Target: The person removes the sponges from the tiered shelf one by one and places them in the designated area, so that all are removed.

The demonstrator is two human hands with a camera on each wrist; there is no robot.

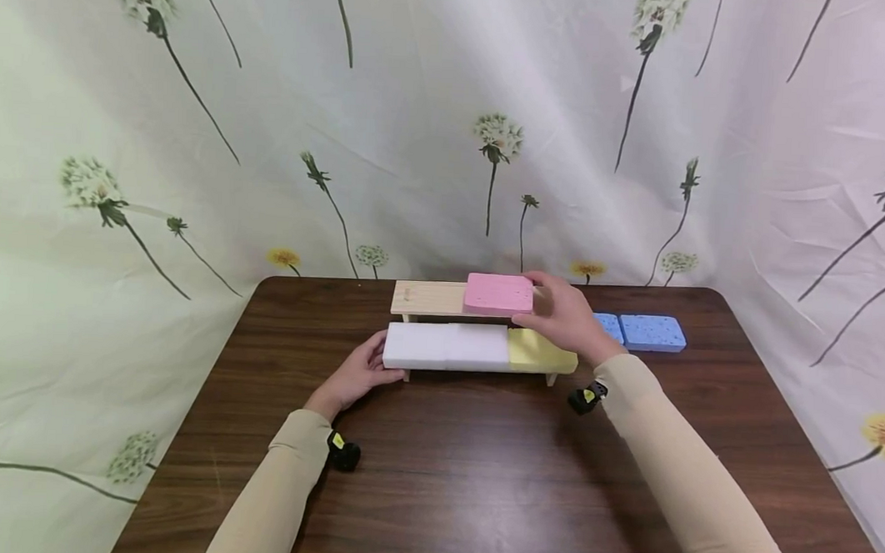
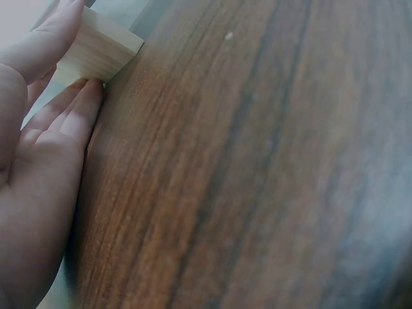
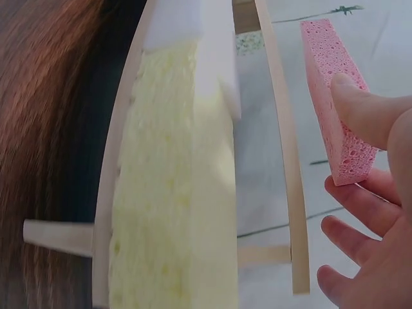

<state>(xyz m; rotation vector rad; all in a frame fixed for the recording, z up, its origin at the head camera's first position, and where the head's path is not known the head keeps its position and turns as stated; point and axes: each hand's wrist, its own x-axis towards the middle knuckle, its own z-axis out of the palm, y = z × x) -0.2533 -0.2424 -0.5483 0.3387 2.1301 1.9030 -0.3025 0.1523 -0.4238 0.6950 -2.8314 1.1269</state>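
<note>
My right hand [image 1: 566, 316] pinches a pink sponge [image 1: 498, 293] at its right end, thumb on the near side. In the right wrist view a gap shows between the pink sponge [image 3: 335, 96] and the upper board's edge [image 3: 286, 129]. My left hand [image 1: 356, 376] grips the left end of a two-step wooden stand [image 1: 430, 297], thumb and fingers on either side of the wood [image 2: 106, 48]. The stand's lower step carries two white blocks [image 1: 446, 346] side by side and a yellow sponge [image 1: 539, 353] at the right, partly behind my right hand.
Two blue sponges [image 1: 651, 333] lie on the dark wooden table [image 1: 447, 477] right of the stand, one partly covered by my right hand. A dandelion-print cloth [image 1: 419, 142] hangs close behind the table's back edge. Each wrist wears a small black camera [image 1: 343, 453].
</note>
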